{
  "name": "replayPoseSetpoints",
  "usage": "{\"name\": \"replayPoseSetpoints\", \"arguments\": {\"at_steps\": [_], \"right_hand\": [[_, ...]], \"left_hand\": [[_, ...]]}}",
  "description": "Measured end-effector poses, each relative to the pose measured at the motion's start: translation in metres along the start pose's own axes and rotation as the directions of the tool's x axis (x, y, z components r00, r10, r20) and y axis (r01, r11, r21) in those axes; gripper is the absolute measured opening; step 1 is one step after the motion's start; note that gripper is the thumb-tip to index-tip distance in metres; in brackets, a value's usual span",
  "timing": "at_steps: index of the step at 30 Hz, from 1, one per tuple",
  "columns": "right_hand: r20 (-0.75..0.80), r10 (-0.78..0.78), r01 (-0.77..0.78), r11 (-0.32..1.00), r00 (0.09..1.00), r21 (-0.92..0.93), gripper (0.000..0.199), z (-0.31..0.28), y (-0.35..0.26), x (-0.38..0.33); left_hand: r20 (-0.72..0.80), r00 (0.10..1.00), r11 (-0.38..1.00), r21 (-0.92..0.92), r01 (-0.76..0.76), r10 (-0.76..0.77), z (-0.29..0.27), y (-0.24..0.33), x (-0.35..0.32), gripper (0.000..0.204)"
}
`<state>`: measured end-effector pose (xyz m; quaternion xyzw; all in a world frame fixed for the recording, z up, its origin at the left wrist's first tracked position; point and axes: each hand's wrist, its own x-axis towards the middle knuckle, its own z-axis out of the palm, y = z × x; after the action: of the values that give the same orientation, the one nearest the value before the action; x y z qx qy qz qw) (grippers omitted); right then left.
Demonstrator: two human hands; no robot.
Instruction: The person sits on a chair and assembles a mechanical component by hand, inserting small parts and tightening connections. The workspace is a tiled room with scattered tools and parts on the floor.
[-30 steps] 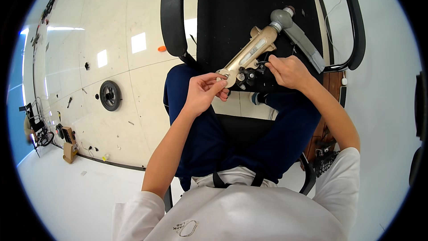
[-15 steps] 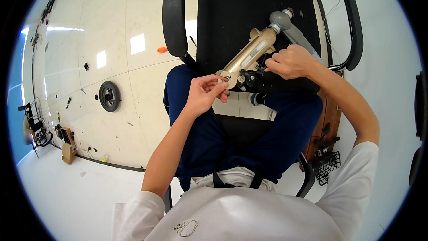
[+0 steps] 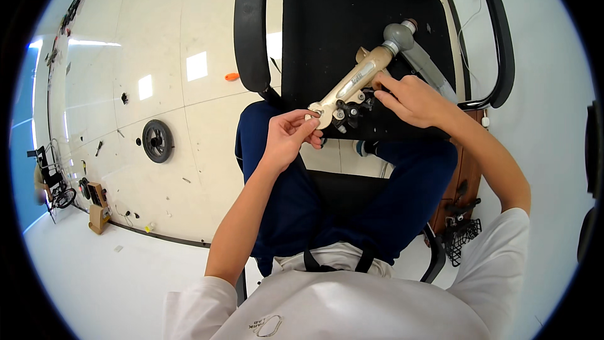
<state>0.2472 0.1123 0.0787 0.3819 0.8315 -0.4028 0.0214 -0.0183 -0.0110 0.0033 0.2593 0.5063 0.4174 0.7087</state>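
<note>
A beige fork-like metal arm (image 3: 357, 82) lies slantwise across the black chair seat (image 3: 333, 19). A rounded grey joint (image 3: 399, 36) links its upper end to a grey tube (image 3: 429, 69). My left hand (image 3: 290, 135) is closed in a pinch on the arm's rounded near end; whether a small part sits between the fingertips is hard to make out. Beside that end hangs a black brake-like mechanism (image 3: 353, 112) with silver bolts. My right hand (image 3: 412, 97) has its index finger stretched against the beige arm, thumb apart, with nothing visible held.
Black armrests (image 3: 251, 31) flank the seat, which stands in front of my knees. On the tiled floor to the left lie a small black wheel (image 3: 157, 141), an orange piece (image 3: 232, 77) and scattered small parts. A black basket (image 3: 462, 239) stands at the lower right.
My right hand has loosened from a closed grip near the black mechanism and moved its index finger up onto the beige arm. The left hand keeps its pinch. The view has shifted slightly.
</note>
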Motion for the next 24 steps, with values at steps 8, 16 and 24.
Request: {"name": "replayPoseSetpoints", "arguments": {"at_steps": [8,16,24], "right_hand": [[-0.273,-0.083,0.088,0.996,0.958,0.004,0.015,0.040,0.003,-0.003],[-0.336,-0.032,0.036,0.999,0.941,0.007,0.013,0.042,-0.008,-0.005],[-0.287,-0.259,0.193,0.952,0.922,-0.237,0.010,0.044,0.010,0.005]], "left_hand": [[0.016,1.000,1.000,0.008,-0.014,0.014,0.000,0.001,0.001,0.020],[0.070,0.996,0.999,-0.002,-0.049,0.049,-0.002,-0.002,0.004,0.020],[0.083,0.996,0.999,-0.033,-0.025,0.028,-0.003,-0.002,0.005,0.020]]}}
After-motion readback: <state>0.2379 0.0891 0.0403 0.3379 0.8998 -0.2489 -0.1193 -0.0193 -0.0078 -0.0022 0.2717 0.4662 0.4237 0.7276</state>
